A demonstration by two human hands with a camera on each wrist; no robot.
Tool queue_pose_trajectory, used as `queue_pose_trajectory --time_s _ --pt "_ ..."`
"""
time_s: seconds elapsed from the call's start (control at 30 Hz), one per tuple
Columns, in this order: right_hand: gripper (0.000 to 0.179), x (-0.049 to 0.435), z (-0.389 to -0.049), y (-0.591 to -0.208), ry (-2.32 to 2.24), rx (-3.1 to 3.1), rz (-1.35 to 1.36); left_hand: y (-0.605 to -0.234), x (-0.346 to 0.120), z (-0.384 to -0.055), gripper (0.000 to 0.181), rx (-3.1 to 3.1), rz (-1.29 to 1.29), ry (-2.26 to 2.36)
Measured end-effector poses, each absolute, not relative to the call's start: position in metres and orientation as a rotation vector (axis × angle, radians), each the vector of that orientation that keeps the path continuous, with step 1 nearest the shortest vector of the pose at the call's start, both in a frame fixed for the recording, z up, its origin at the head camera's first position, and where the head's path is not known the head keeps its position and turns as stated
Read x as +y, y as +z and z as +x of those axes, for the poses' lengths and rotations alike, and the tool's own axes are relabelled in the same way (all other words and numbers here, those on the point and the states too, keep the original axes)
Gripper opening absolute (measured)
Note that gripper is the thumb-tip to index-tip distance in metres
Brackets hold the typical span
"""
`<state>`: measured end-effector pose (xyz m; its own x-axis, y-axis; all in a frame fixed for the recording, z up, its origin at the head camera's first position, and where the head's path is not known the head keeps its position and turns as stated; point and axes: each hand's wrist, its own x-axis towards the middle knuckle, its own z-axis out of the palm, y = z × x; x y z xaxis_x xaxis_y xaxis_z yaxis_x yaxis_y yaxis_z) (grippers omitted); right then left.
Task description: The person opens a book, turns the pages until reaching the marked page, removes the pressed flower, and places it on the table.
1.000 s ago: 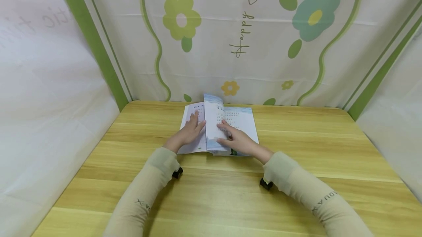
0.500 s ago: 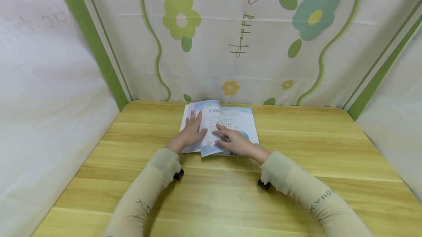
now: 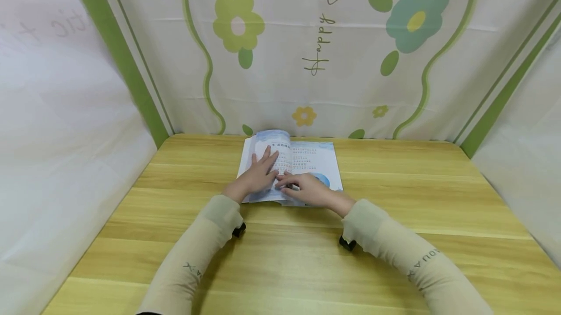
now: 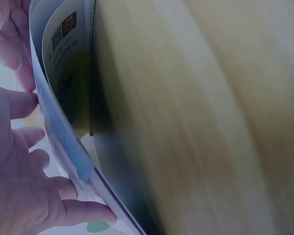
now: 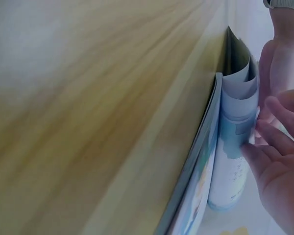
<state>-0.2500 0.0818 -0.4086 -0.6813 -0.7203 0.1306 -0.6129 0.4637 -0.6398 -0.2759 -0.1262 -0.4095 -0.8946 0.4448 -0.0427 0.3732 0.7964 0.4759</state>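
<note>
An open book [image 3: 313,157] with blue-edged printed pages lies near the table's far edge. My left hand [image 3: 258,176] rests on its left page, fingers spread and pointing away. Lower on that page, close to the fold, my right hand [image 3: 308,189] touches the paper with slightly bent fingers. The left wrist view has my left hand [image 4: 24,171] with its fingertips against the pages. Seen from the right wrist, the left-hand leaves [image 5: 235,132] bulge up in a curve, and my right hand [image 5: 279,152] has its thumb and fingertips at them.
The wooden table [image 3: 280,256] stretches around the book on all sides. A white curtain [image 3: 271,76] printed with flowers hangs right behind the far edge, and white cloth hangs at both sides. Beige sleeves [image 3: 193,256] cover both forearms.
A raised leaf has turned over from right to left and now lies on the left side. My left hand has come down on it, and my right hand has shifted slightly left.
</note>
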Motion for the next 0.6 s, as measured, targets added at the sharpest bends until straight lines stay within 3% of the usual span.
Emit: queue_pose_trajectory --time_s 0.27,0.6 --pt "0.026 0.076 -0.251 -0.409 -0.741 2.547 -1.368 -0.408 -0.125 -0.275 0.047 2.764 0.75 0.648" --pt "0.035 0.087 -0.251 -0.408 -0.726 2.493 -1.372 -0.409 -0.125 -0.275 0.047 2.738 0.725 0.57"
